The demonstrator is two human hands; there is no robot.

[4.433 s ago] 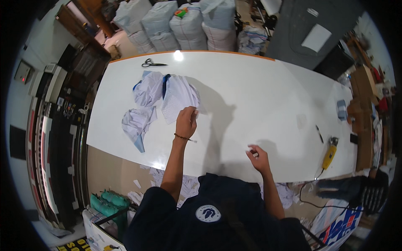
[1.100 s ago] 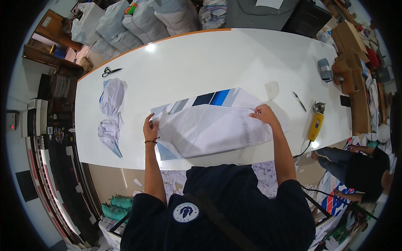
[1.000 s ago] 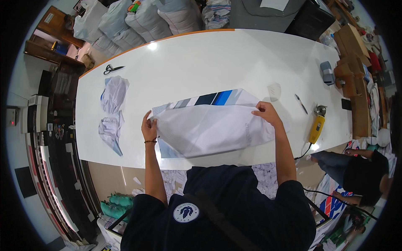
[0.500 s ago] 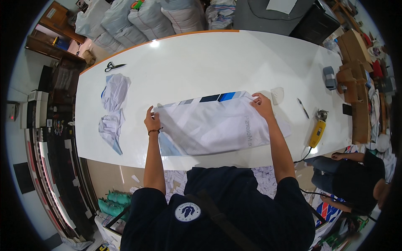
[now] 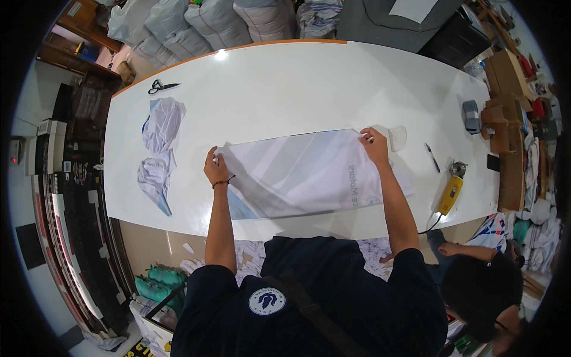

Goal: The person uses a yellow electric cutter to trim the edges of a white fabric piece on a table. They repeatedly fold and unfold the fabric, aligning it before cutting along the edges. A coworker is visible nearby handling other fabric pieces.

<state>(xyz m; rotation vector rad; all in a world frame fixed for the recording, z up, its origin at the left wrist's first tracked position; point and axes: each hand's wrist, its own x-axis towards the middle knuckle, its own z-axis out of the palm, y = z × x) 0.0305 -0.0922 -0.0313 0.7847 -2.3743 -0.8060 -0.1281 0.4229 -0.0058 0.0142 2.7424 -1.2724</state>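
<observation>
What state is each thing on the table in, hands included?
White fabric sheet: spread, wrinkled
Left hand: pinching its far left corner
Right hand: pinching its far right corner
Smaller white fabric: crumpled
Scissors: blades look closed
Yellow cutter: lying, corded; running unclear
Slim dark tool: lying flat
Grey bundle: looks folded
Pale scrap: flat

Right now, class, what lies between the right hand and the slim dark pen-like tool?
In the head view, a small pale flat piece beside the right hand, then bare white tabletop up to the pen-like tool.
</observation>
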